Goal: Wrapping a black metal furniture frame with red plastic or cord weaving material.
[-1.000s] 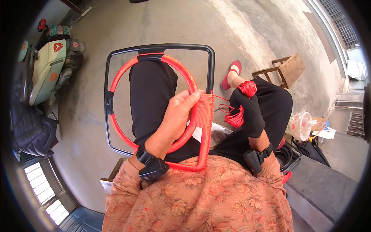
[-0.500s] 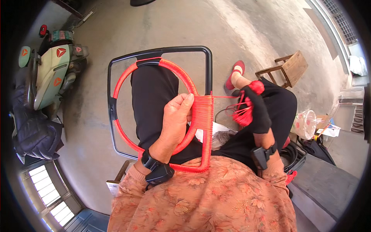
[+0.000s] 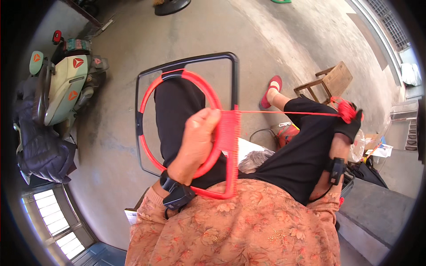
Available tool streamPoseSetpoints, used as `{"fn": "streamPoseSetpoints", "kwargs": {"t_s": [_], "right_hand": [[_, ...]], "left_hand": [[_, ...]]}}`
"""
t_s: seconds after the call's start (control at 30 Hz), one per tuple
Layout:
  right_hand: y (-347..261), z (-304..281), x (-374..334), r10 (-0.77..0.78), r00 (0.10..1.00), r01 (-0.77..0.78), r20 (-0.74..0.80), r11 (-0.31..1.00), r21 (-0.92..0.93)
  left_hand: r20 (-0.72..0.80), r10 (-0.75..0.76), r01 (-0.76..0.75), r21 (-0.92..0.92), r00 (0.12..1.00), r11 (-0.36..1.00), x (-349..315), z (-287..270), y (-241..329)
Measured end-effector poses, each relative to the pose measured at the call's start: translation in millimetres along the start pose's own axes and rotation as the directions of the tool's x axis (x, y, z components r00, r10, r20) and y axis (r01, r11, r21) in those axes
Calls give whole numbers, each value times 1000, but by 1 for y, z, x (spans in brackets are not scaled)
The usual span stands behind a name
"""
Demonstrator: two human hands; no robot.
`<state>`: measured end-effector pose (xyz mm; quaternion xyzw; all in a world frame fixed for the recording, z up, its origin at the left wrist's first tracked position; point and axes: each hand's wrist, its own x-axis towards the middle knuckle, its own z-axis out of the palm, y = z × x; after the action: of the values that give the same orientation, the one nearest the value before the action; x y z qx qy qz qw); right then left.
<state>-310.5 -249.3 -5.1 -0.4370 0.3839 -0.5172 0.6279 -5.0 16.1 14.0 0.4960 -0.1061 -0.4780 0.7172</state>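
Note:
A black frame (image 3: 235, 80) with a ring inside it rests over my left thigh. Red cord (image 3: 229, 128) is wound closely round much of the ring and across the band between the ring and the frame's right side. My bare left hand (image 3: 199, 135) is closed on the ring beside that wound band, its thumb pressing near the top. Out to the right, my right hand (image 3: 349, 124), in a black glove, is closed round a bundle of red cord (image 3: 345, 110). One strand runs taut and nearly level from the band to this bundle.
A wooden stool (image 3: 333, 82) stands ahead on the right. To the left is a pale green scooter (image 3: 66, 84) with a dark padded cover (image 3: 46, 137). A grey ledge (image 3: 377, 208) lies at lower right, near a clear plastic container (image 3: 357, 146). White material (image 3: 248, 148) sits between my legs.
My right hand has swung outward to the right with the cord bundle, drawing the strand long and straight. My left hand keeps its hold on the ring; the frame has tilted slightly.

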Motion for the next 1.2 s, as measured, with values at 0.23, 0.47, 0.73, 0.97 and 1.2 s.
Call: {"fn": "streamPoseSetpoints", "kwargs": {"t_s": [0.23,0.47,0.73,0.97,1.2], "right_hand": [[-21,-6,-15,60,998,-59,10,996,-74],[-29,76,-58,465,803,-313,371,861,-402],[-2,142,-93,646,67,112,760,752,-649],[-3,153,-103,480,203,119,853,853,-508],[5,193,-114,251,563,58,787,938,-341]], "left_hand": [[-105,-57,46,-97,993,994,-34,-56,73],[161,123,-54,-379,979,924,-72,-76,89],[224,201,-71,-480,954,874,-79,-87,73],[202,155,-34,-500,967,865,-67,-69,64],[-98,-72,56,-158,993,986,-40,-26,29]]}}
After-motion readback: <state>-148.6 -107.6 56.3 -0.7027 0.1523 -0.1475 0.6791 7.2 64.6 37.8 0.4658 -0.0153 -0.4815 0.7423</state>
